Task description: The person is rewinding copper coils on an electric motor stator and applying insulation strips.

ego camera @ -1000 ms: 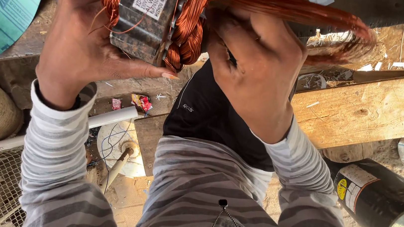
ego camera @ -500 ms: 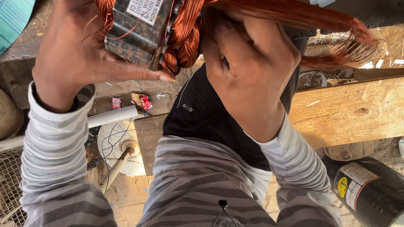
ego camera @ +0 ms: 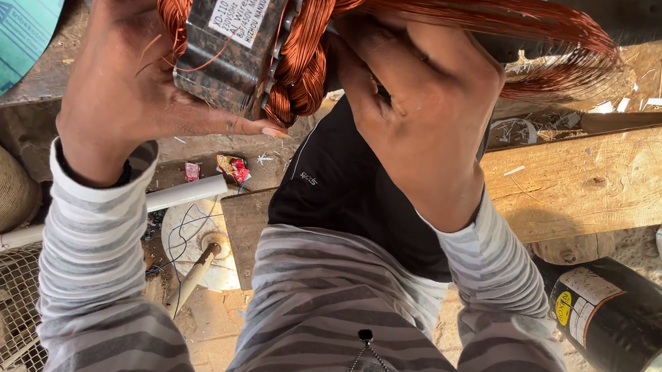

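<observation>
The left hand [ego camera: 133, 79] is raised in front of the body, wrist bent back out of a striped sleeve, and is closed on the stator [ego camera: 236, 32]: the palm is pressed to its left side and the thumb is laid along its lower edge. The stator, a dark metal block with a white label, is held up between the two hands, just above the black-clad lap. The right hand [ego camera: 429, 110] is set against the stator's right side, fingers curled in toward the copper coil [ego camera: 308, 52] that bulges there; whether wire is pinched between those fingers cannot be told, as the tips are hidden. A long loop of copper wire [ego camera: 520, 25] is stretched away to the right above this hand. A wooden plank [ego camera: 594, 177] lies beyond the right wrist, and a black can [ego camera: 636, 325] lies below the right forearm.

Compared with half a second ago, both hands and the stator are held as before; only a slight shift of the right fingers is seen.
</observation>
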